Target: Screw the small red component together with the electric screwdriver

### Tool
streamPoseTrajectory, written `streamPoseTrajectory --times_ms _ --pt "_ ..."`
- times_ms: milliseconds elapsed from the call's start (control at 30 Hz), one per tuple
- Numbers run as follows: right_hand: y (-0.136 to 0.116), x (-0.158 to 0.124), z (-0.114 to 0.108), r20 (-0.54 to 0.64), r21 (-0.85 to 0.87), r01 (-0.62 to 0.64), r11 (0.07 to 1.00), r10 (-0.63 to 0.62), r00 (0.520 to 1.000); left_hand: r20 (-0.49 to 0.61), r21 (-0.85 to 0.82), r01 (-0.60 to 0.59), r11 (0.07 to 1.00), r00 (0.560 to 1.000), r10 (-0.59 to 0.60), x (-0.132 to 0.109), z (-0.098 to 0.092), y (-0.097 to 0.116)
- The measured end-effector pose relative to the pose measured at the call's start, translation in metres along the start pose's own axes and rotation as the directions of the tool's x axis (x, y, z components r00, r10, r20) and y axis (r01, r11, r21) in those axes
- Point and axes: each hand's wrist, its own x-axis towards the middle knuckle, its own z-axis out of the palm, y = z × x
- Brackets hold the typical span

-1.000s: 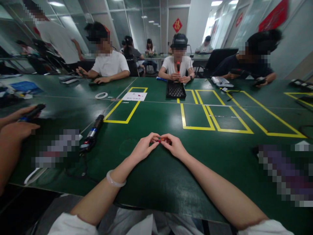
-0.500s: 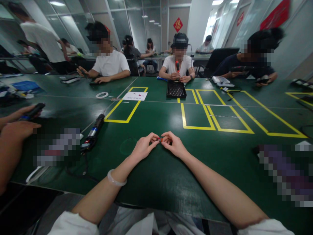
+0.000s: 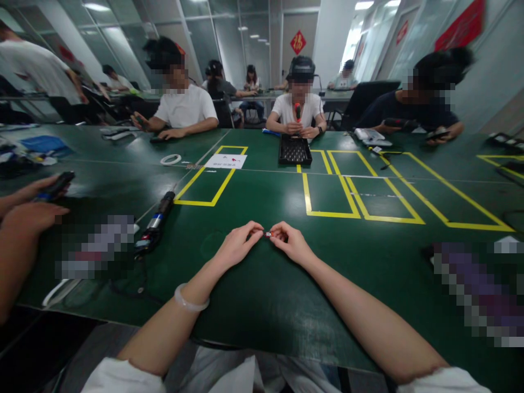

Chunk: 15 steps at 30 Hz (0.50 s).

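Note:
A tiny red-and-silver part (image 3: pixel 268 234), too small to name, sits between my two hands just above the green table. My right hand (image 3: pixel 290 240) pinches it from the right with thumb and fingertips, and some orange shows at the grip. From the left, my left hand (image 3: pixel 241 243) faces it with thumb and fingers pressed together; their tips touch or nearly touch its end. Whether the left fingertips hold a piece of their own is hidden. A pale bangle (image 3: pixel 190 299) circles my left wrist.
A black electric screwdriver (image 3: pixel 155 224) with a cable lies left of my hands. Ahead are a white paper (image 3: pixel 226 161) with small red marks, a tape ring (image 3: pixel 170 159) and a black tray (image 3: pixel 282 160). A co-worker's hands (image 3: pixel 33 213) hold a dark device at far left.
My left hand and forearm have shifted slightly left, showing more of the tiny part. My right hand stays nearly still. A standing person in the background has moved left.

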Motion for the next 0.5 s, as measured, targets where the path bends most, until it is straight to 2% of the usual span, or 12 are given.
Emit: streamPoseTrajectory --times_ms 133,267,367,433,500 --pt "-0.001 -0.001 0.0 0.007 0.02 -0.024 1.0 0.024 1.0 -0.127 0.105 0.092 0.99 0.989 -0.079 -0.005 -0.034 -0.019" --pt "-0.002 -0.001 0.0 0.01 0.042 -0.042 0.998 0.041 0.999 -0.25 0.314 0.267 0.911 0.949 -0.192 -0.026 -0.079 -0.068" --pt "-0.003 -0.001 0.0 0.014 0.041 -0.042 0.998 0.042 0.999 -0.373 0.526 0.423 0.738 0.894 -0.246 -0.053 -0.113 -0.108" --pt "-0.003 -0.001 0.001 0.018 0.035 -0.044 0.998 0.043 0.999 -0.435 0.579 0.559 0.593 0.828 -0.355 -0.072 -0.131 -0.13" --pt "-0.004 -0.001 0.001 0.022 0.024 -0.048 0.999 0.048 0.999 -0.443 0.593 0.629 0.502 0.776 -0.449 -0.087 -0.144 -0.147"
